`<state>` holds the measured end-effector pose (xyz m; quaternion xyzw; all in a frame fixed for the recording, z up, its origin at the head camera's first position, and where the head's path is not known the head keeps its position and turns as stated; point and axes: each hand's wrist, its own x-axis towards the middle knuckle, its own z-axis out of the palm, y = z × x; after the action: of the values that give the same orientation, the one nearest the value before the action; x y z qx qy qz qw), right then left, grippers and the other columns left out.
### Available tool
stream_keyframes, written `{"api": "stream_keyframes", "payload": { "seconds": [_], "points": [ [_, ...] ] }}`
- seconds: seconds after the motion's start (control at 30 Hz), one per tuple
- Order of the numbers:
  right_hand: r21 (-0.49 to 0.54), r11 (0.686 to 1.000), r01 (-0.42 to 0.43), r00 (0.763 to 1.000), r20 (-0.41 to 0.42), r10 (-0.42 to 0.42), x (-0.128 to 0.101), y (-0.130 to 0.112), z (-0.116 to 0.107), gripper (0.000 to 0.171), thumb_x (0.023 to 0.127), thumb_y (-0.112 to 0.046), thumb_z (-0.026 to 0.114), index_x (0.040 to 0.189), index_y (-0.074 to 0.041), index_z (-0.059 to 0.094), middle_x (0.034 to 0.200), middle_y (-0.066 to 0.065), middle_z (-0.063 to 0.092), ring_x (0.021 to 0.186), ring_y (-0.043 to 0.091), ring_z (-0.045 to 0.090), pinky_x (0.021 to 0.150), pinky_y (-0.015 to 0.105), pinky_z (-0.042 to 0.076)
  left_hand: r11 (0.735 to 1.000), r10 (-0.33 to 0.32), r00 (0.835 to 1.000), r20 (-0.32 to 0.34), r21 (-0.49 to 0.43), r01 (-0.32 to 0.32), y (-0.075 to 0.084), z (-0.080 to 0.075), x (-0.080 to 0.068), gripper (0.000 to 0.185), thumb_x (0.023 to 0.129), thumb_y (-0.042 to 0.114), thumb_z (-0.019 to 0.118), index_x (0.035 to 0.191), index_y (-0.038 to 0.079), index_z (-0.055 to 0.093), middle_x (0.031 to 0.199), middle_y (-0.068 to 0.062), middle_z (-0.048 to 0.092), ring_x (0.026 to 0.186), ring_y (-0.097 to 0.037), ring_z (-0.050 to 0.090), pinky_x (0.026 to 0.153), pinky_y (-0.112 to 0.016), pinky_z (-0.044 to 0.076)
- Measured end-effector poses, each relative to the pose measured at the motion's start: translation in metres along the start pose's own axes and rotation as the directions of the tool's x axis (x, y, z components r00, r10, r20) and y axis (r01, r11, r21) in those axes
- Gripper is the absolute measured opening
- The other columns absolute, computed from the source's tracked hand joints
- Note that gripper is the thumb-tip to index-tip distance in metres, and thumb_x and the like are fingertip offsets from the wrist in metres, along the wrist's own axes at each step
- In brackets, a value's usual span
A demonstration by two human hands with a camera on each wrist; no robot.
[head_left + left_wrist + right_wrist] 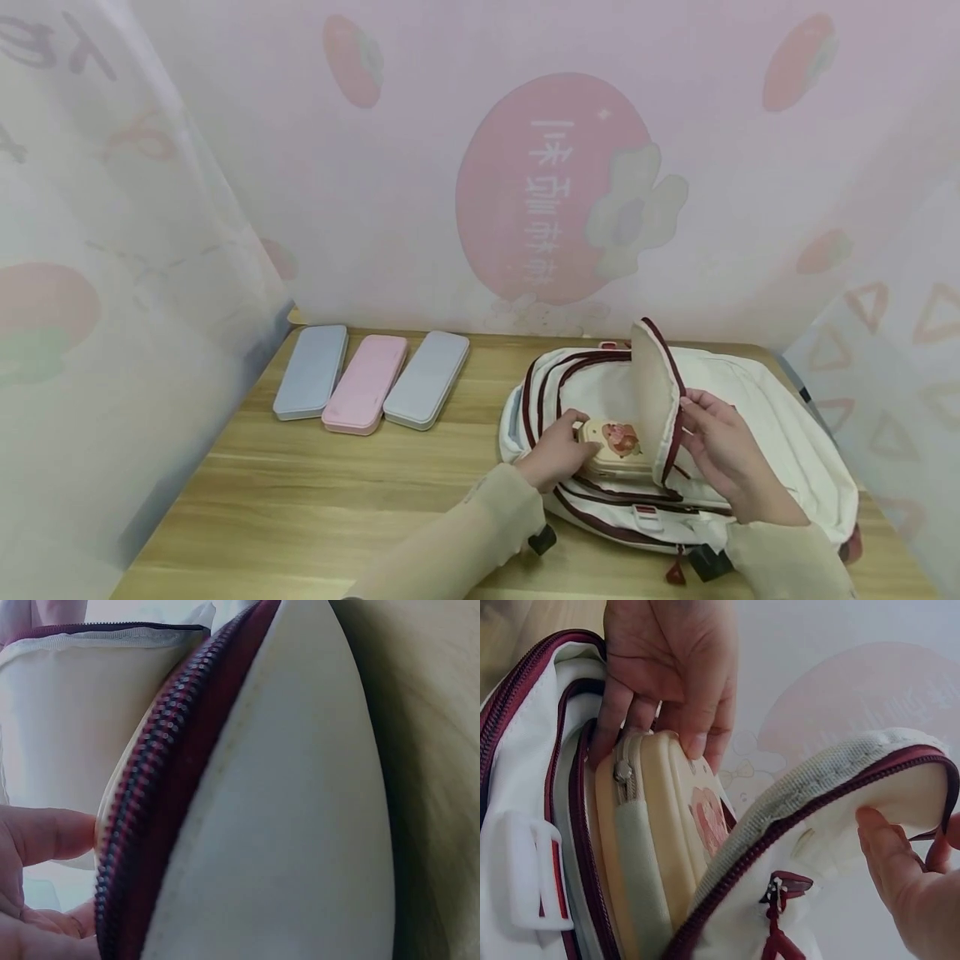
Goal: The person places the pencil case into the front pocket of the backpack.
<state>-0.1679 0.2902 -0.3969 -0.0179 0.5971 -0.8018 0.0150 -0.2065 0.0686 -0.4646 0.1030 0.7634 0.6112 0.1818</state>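
A white backpack with dark red zips lies on the table, its front pocket unzipped. My left hand grips the near end of a cream zipped case with a reddish printed picture. In the right wrist view the case sits partly inside the pocket, thumb on its top face and fingers behind its edge. My right hand pinches the rim of the pocket flap and holds it raised. Seen from the left wrist, a red zip edge hides much of the case.
Three flat boxes lie side by side at the back left of the wooden table: a blue one, a pink one and a pale grey-blue one. Printed curtains stand behind and at both sides. Black strap ends lie near the front.
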Motion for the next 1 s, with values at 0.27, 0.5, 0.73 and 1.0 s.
{"api": "stream_keyframes", "payload": {
  "seconds": [0.27, 0.5, 0.73, 1.0],
  "points": [
    [0.012, 0.999, -0.044, 0.998, -0.032, 0.045, -0.001, -0.003, -0.007, 0.020, 0.112, -0.006, 0.041, 0.102, -0.008, 0.059, 0.095, -0.002, 0.064, 0.088, 0.007, 0.063, 0.077, 0.024, 0.053, 1.000, -0.003, 0.999, -0.033, 0.005, 0.003, 0.001, 0.002, -0.003, 0.047, 0.098, 0.006, 0.069, 0.141, -0.001, 0.054, 0.118, -0.016, 0.060, 0.090, -0.018, 0.059, 0.074, -0.033, 0.054],
    [-0.181, 0.979, -0.094, 0.995, -0.042, 0.088, 0.005, -0.010, -0.007, 0.013, 0.112, -0.005, 0.037, 0.111, -0.002, 0.050, 0.099, -0.002, 0.058, 0.088, 0.006, 0.058, 0.077, 0.021, 0.052, 1.000, 0.003, 1.000, -0.025, 0.004, -0.003, 0.003, 0.001, -0.003, 0.046, 0.098, 0.007, 0.069, 0.141, -0.001, 0.054, 0.123, -0.016, 0.060, 0.093, -0.018, 0.060, 0.075, -0.034, 0.054],
    [-0.146, 0.984, -0.100, 0.994, -0.056, 0.093, 0.003, -0.013, -0.010, 0.020, 0.112, -0.003, 0.037, 0.109, -0.006, 0.056, 0.100, -0.003, 0.060, 0.089, 0.007, 0.060, 0.078, 0.021, 0.052, 1.000, 0.000, 1.000, -0.014, 0.008, 0.001, 0.002, 0.000, -0.004, 0.046, 0.098, 0.007, 0.070, 0.140, -0.001, 0.055, 0.110, -0.011, 0.059, 0.085, -0.017, 0.055, 0.068, -0.029, 0.050],
    [-0.060, 0.992, -0.110, 0.990, -0.093, 0.104, -0.001, -0.016, -0.011, 0.024, 0.114, -0.012, 0.032, 0.104, -0.009, 0.054, 0.097, -0.005, 0.059, 0.082, 0.008, 0.059, 0.072, 0.023, 0.050, 1.000, -0.007, 1.000, -0.016, -0.012, 0.007, -0.001, 0.000, -0.002, 0.045, 0.098, 0.007, 0.070, 0.140, -0.001, 0.055, 0.107, -0.009, 0.059, 0.083, -0.016, 0.056, 0.067, -0.028, 0.050]
  ]
}}
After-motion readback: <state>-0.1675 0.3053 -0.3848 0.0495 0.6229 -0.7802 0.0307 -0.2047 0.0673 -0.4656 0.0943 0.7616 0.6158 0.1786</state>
